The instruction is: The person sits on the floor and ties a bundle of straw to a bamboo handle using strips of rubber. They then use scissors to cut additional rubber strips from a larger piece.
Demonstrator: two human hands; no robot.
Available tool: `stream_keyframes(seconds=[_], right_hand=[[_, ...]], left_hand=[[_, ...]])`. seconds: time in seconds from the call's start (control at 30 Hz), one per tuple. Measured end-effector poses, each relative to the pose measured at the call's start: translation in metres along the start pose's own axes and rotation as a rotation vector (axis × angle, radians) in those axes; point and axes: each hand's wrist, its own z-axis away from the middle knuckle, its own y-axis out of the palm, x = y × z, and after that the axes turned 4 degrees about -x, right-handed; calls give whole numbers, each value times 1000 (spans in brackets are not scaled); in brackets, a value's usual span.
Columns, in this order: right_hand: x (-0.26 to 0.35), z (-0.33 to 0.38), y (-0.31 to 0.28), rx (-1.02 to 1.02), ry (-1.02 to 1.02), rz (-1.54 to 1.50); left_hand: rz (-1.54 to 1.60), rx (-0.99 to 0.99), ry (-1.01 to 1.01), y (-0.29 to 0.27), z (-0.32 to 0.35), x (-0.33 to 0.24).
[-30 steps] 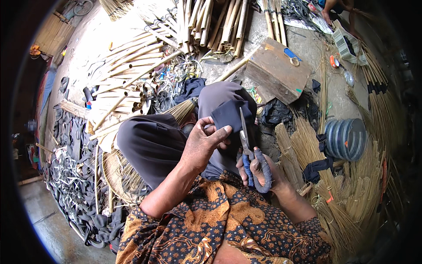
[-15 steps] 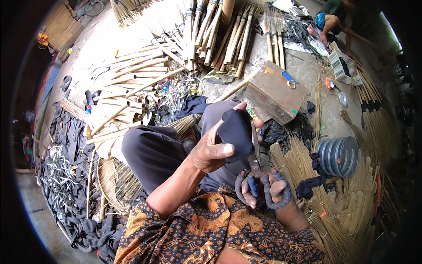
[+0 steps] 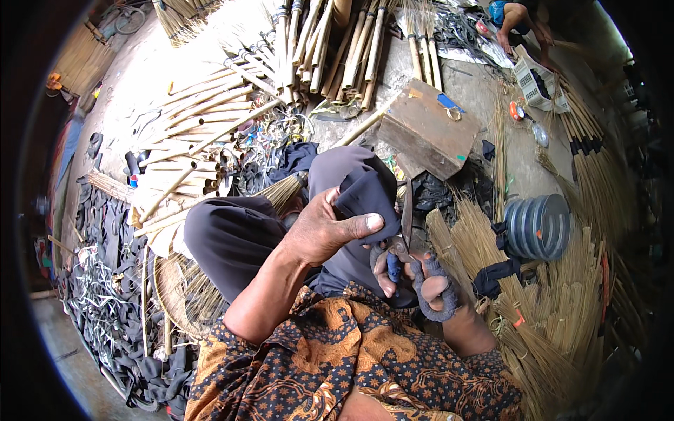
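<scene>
My left hand [image 3: 324, 228] grips a piece of dark cloth [image 3: 366, 193] over my raised knee, thumb pressed along its lower edge. My right hand [image 3: 420, 275] holds large scissors [image 3: 406, 235] by their wrapped grey handles, fingers through the loops. The blades point up beside the cloth's right edge. My dark trousers [image 3: 232, 238] and patterned brown shirt [image 3: 337, 365] fill the lower middle.
Bamboo sticks [image 3: 196, 140] and broom handles [image 3: 330, 49] lie ahead. A wooden box [image 3: 428, 130] sits to the right, with a grey ribbed roll [image 3: 537, 226] and bundles of straw [image 3: 562, 309]. Black strips [image 3: 105, 295] pile at left. Another person [image 3: 519, 21] sits far back.
My left hand has pulled the dark cloth nearer and lower over the knee. My right hand with the scissors stays by the cloth's right edge.
</scene>
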Motion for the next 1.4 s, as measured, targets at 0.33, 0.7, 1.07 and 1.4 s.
stream_keyframes(seconds=[0.33,0.7,1.07,1.4], right_hand=[[-21,4,-7,28,50,-221],[1,10,9,-92,160,15],[-1,9,3,-116,274,-14],[13,17,-7,-25,271,-69]], left_hand=[[-103,88,-104,-7,7,-14],[-450,119,-198,-8,12,-37],[-731,124,-244,-15,12,-41],[-691,74,-92,-19,0,-49]])
